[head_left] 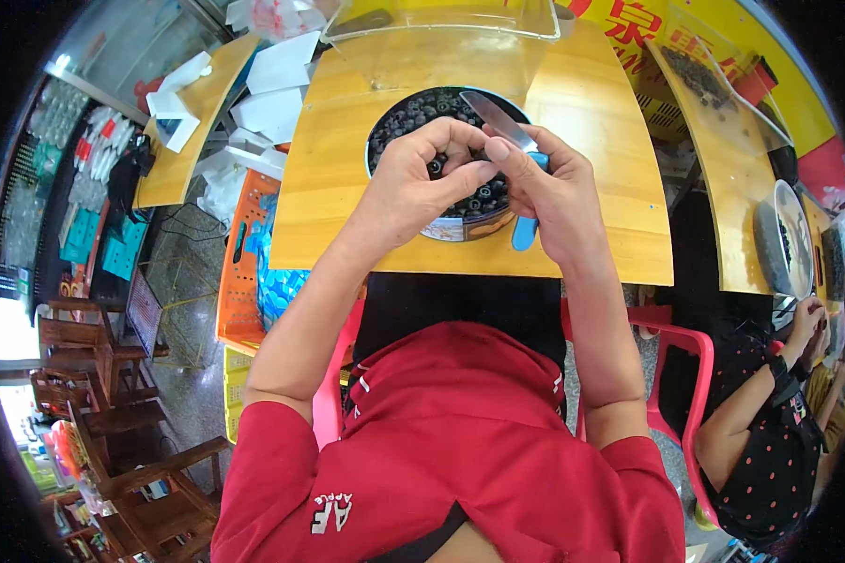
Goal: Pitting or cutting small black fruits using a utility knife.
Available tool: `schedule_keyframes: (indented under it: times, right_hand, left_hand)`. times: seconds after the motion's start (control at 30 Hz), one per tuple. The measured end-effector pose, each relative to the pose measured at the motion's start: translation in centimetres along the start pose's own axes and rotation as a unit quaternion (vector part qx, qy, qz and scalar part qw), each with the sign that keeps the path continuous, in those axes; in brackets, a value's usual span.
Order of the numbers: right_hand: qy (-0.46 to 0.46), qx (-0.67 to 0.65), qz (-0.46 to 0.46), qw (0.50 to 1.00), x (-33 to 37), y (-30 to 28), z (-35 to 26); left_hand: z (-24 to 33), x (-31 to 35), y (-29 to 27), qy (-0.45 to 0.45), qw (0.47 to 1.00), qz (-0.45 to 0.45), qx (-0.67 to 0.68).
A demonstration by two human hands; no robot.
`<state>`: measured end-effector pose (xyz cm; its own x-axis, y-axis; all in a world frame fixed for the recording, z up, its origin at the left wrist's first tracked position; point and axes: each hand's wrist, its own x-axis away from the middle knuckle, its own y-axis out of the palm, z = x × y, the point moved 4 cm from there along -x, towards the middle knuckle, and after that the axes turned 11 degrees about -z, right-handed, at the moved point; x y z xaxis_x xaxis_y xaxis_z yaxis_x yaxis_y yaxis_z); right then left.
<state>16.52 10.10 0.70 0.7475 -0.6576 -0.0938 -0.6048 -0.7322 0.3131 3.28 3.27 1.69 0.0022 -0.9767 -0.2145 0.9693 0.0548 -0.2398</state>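
Our left hand (413, 188) has its thumb and fingers bent toward each other; we cannot tell whether they meet or pinch something small. Our right hand (561, 199) has its fingers clamped on the blue handle of a knife (496, 117), whose blade slants up and to the left past the fingertips. The two hands come together at the thumb and fingertips.

Just beneath them we have a round bowl (451, 229) full of small, dark, round pieces (422, 111), near the front edge of a wooden surface (333, 178). At the far end of that surface stands a clear plastic box (441, 28).

To our left, beside the surface, we see an orange crate (238, 267) holding blue packs (284, 289), with wooden chairs (127, 422) farther out. To our right are a pink chair (697, 352) and a co-worker's hands (807, 330), close to a pale round tub (770, 249) on another wooden surface.
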Motion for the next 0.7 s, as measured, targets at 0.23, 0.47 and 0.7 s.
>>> schedule_keyframes:
  times: [0.23,0.47,0.7]
  right_hand:
    - [0.022,-0.088,-0.043,0.995,0.1,-0.5,0.3]
    - [-0.042,-0.016,-0.015,0.999,0.6,-0.3,-1.0]
    - [-0.084,0.146,-0.03,0.985,1.1,1.0,-1.4]
  left_hand:
    - [-0.4,0.6,1.1,0.002,0.99,0.036,0.136]
    - [-1.5,1.2,0.6,-0.031,0.965,0.055,0.253]
    - [-1.5,1.1,0.7,-0.004,0.964,0.061,0.26]
